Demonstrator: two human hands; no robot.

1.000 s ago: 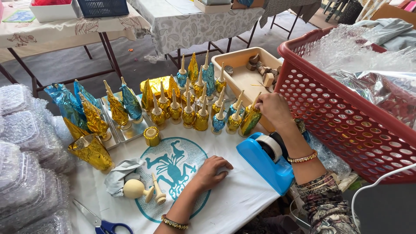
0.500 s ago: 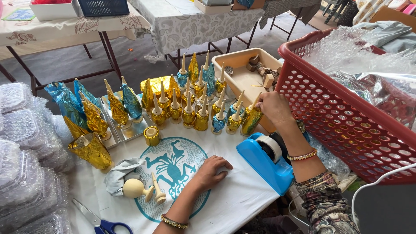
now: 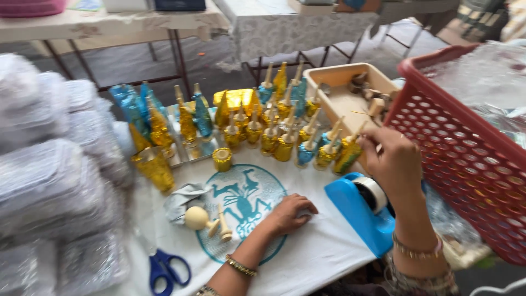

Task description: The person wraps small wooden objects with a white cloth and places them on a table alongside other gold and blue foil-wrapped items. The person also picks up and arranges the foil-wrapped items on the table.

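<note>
Up at the right end of the front row of foil-wrapped tops, the right hand (image 3: 395, 164) pinches a gold-foil-wrapped top (image 3: 348, 154) by its pale wooden stem, fingers closed around it; the piece leans to the right, its crinkled metallic wrap catching light, and it stands just beside the other wrapped tops (image 3: 274, 134), a tight cluster in gold and blue foil with bare wooden stems poking up. Lower down, the left hand (image 3: 290, 212) lies loosely curled, knuckles up, on the white cloth (image 3: 323, 257), holding nothing, its fingertips at the edge of a teal round print (image 3: 244, 205). Near it rest an unwrapped wooden top (image 3: 197, 218) with a smooth round body and a small wooden peg (image 3: 224, 227). A blue plastic tape dispenser (image 3: 359, 216) with a white roll sits between the two forearms. Behind the row, a shallow cream tray (image 3: 339, 101) holds more bare wooden pieces. A red perforated plastic basket (image 3: 466, 159) stands at the right, touching the right hand's side. Blue-handled scissors (image 3: 167, 269) lie at the near edge, and blurred stacks of shiny clear-wrapped packets (image 3: 49, 186) fill the left.
</note>
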